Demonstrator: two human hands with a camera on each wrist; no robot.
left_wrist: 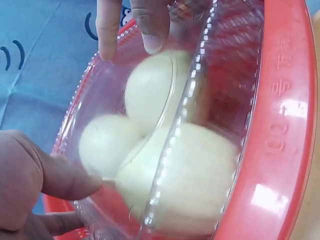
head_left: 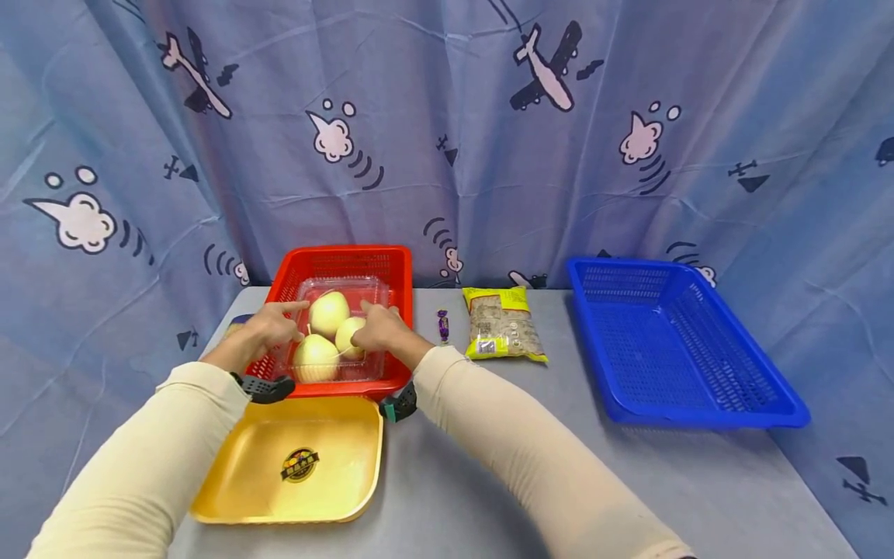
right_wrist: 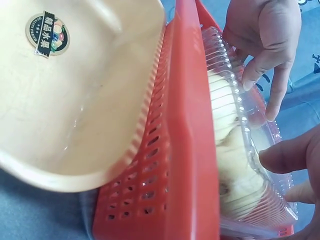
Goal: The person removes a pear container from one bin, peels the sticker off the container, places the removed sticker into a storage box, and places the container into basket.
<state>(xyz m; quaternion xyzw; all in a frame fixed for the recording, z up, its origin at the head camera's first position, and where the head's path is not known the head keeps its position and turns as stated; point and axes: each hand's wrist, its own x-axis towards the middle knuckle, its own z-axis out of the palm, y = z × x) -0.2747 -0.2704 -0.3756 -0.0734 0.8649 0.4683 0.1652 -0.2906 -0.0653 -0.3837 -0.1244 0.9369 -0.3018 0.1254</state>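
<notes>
Several pale yellow pears [head_left: 317,359] lie inside a clear plastic container [left_wrist: 172,150], whose lid lies over them. The container sits within a red basket [head_left: 407,272], its near side above the basket's rim in the right wrist view. On its left side, my left hand [head_left: 271,328] holds the edge, one digit laid on the lid. My right hand [head_left: 386,330] holds the opposite side in the same way, with the thumb [right_wrist: 282,156] against the clear plastic. Parts of both hands' other fingers are hidden.
A yellow tray [head_left: 335,458] with a round sticker stands just in front of the red basket. Right of the basket lie a purple-wrapped candy [head_left: 443,326] and a yellow-edged bag [head_left: 504,324]. A blue basket [head_left: 606,388] stands at the right, and a patterned curtain [head_left: 433,140] hangs behind.
</notes>
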